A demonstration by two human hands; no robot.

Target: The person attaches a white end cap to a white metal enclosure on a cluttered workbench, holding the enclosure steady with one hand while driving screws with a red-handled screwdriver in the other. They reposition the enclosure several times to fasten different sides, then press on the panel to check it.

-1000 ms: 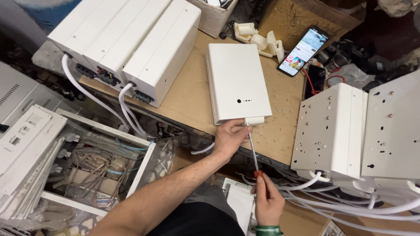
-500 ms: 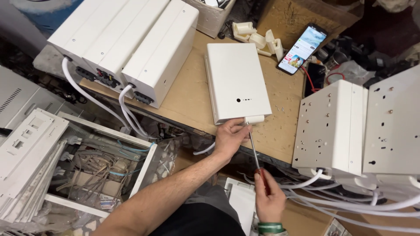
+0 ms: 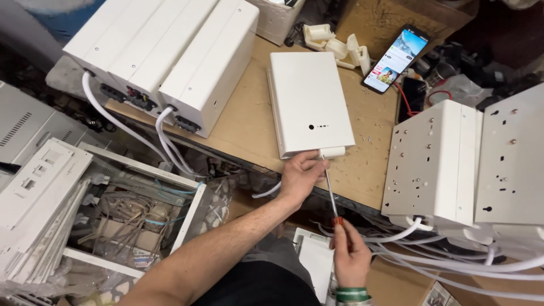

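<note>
From the head camera, looking down over the wooden workbench (image 3: 249,122), a flat white box (image 3: 309,102) lies face up near the bench's front edge, a dark dot and small marks on its lid. The left hand (image 3: 300,175) reaches up to its near edge, fingers curled and pinching around the tip of a screwdriver (image 3: 330,192) right at a small white tab under the box. The right hand (image 3: 350,255), wearing a green wristband, is clenched around the screwdriver's red handle, below the bench edge, the thin shaft running up and slightly left to the box.

To the left, three white boxes (image 3: 170,56) lie side by side with white cables (image 3: 122,127) hanging off them. A phone (image 3: 396,58) with a lit screen lies beyond the flat box, and white metal housings (image 3: 464,161) stand at the right.
</note>
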